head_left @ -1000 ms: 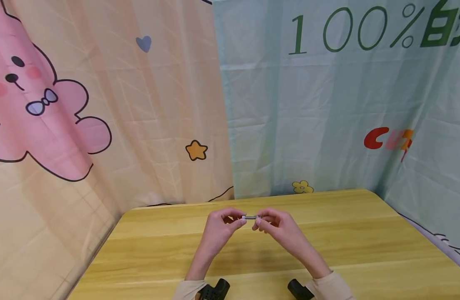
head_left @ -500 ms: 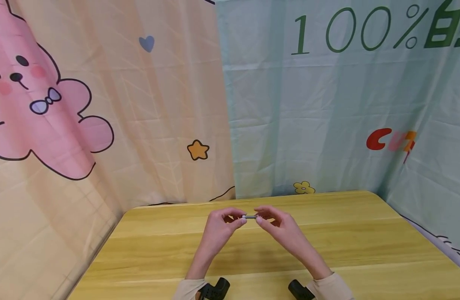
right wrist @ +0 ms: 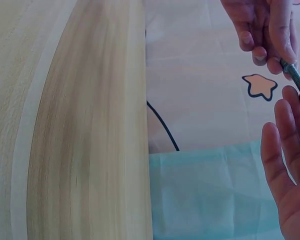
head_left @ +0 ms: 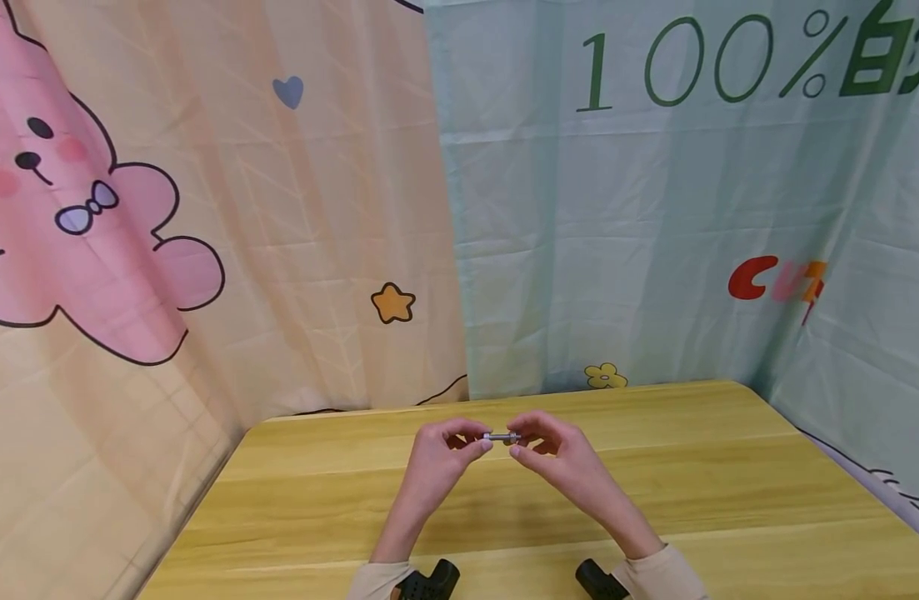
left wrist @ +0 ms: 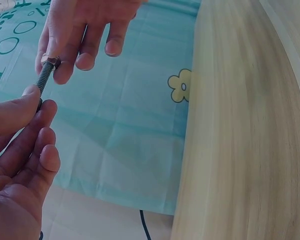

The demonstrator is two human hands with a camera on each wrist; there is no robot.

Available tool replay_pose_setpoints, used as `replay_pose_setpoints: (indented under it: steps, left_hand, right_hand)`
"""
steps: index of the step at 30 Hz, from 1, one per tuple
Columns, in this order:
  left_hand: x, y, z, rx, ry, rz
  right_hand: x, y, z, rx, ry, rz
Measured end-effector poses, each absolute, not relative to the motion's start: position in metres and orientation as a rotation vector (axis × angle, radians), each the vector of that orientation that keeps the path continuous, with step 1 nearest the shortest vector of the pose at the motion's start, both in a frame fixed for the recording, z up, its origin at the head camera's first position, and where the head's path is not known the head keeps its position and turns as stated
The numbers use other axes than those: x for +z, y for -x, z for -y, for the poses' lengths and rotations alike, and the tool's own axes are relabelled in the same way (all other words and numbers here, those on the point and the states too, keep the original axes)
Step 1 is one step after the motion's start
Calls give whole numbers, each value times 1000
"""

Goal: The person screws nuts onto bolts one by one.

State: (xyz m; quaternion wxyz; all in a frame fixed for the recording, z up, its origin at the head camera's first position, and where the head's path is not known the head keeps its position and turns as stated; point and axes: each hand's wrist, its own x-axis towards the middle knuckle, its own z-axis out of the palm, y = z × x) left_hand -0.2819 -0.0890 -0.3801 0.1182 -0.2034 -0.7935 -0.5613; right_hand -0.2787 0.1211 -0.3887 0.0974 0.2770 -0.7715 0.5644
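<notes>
A thin threaded metal bolt [head_left: 500, 437] is held level above the table, between the two hands. My left hand [head_left: 442, 450] pinches its left end between thumb and fingertips, hiding that end in part. In the left wrist view the thread [left wrist: 43, 77] shows between the hands, with a nut [left wrist: 50, 60] at the far end. My right hand [head_left: 552, 446] has thumb and fingertips at that nut, the thumb tip overlapping it in the left wrist view. Its other fingers [right wrist: 277, 160] are spread out in the right wrist view.
The wooden table [head_left: 339, 517] lies beneath both hands. Behind it hang a peach curtain [head_left: 317, 208] and a pale blue curtain [head_left: 579, 233]. Black devices [head_left: 438, 579] are strapped at both wrists, by the sleeves [head_left: 657, 573].
The right thumb and fingers have shifted around the bolt's right end and spread a little apart, so the nut shows more. The left hand keeps its pinch in place.
</notes>
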Motion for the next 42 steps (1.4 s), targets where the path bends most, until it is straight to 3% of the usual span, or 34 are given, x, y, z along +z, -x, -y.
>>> replay_pose_setpoints:
  steps: [26, 42]
  left_hand:
    - [-382, 281, 88, -1602, 600, 2345]
    - [-382, 283, 88, -1603, 592, 2336]
  right_hand:
    - [-391, 278, -118, 1676, -624, 2423]
    - [-393, 282, -121, 1709, -845, 2259]
